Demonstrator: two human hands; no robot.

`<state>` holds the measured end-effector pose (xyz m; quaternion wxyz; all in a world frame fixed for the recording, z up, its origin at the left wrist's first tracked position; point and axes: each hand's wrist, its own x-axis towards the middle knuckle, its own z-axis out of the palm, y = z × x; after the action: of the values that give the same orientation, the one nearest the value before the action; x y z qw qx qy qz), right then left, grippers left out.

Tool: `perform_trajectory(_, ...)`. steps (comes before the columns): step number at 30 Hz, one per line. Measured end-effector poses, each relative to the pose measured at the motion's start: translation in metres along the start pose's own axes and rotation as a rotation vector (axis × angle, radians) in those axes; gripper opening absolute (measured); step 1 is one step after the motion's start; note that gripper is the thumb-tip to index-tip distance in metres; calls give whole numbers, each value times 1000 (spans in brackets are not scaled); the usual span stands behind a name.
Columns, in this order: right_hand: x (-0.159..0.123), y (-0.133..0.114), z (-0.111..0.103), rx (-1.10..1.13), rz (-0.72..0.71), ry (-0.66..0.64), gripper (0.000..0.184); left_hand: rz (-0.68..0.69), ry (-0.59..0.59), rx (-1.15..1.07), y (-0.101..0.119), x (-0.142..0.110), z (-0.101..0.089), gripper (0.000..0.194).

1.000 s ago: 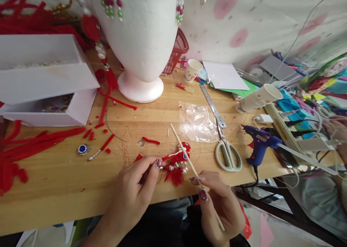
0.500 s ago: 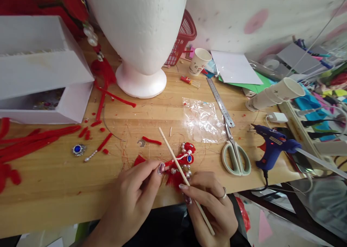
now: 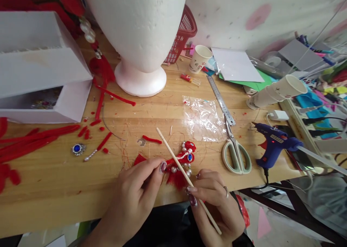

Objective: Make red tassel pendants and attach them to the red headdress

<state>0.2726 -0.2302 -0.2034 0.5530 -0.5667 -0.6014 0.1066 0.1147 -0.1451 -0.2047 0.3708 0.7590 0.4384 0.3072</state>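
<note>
My left hand (image 3: 135, 192) is closed in a pinch, thumb against forefinger, beside a red beaded ornament (image 3: 190, 157). What sits between those fingertips is hidden. The ornament has red fuzzy parts, white pearls, a blue stone and a red tassel (image 3: 176, 180); it lies on the table, partly covered by a stick. In my right hand (image 3: 217, 203) is that thin pale wooden stick (image 3: 173, 155), gripped near its lower half and slanting up to the left across the ornament. Another red fringe (image 3: 139, 159) shows behind my left fingers.
Scissors (image 3: 236, 156), a steel ruler (image 3: 221, 100) and a clear plastic bag (image 3: 203, 118) lie beyond my right hand. A blue glue gun (image 3: 275, 142) rests farther right. Leftward are a blue-stone piece (image 3: 78, 149), red strips (image 3: 40, 138) and a white box (image 3: 78, 95). A foam head (image 3: 141, 79) stands behind.
My right hand has shifted slightly right and down, and its grip sits a little lower along the stick. The left hand has hardly moved.
</note>
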Motion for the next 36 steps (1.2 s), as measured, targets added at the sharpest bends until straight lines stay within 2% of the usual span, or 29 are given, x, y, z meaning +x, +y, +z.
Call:
perform_trajectory(7, 0, -3, 0, -44, -12, -49, 34, -1, 10, -28, 0, 0, 0, 19)
perform_trajectory(13, -1, -2, -3, -63, -90, -117, 38, -6, 22, -19, 1, 1, 0, 17)
perform_trajectory(16, 0, -4, -3, -63, -59, -99, 40, -4, 24, -17, 2, 1, 0, 16)
perform_trajectory(18, 0, -6, -4, -75, -44, -80, 35, -13, 20, -17, 2, 1, 0, 17)
perform_trajectory(22, -4, -4, -7, -141, -61, -125, 25, -20, 16, -27, 2, 0, 0, 17)
perform_trajectory(26, -15, 1, -11, -84, 81, -56, 27, -10, 34, -45, 2, 0, 0, 15)
perform_trajectory(29, -21, 3, -13, -194, 167, -10, 26, -11, 37, -64, 1, 0, 0, 13)
perform_trajectory(31, -20, 3, -13, -237, 154, -7, 26, -9, 34, -73, 1, 0, 0, 13)
perform_trajectory(36, -13, 2, -11, -137, 67, 12, 15, 5, 41, -60, 2, 1, 0, 13)
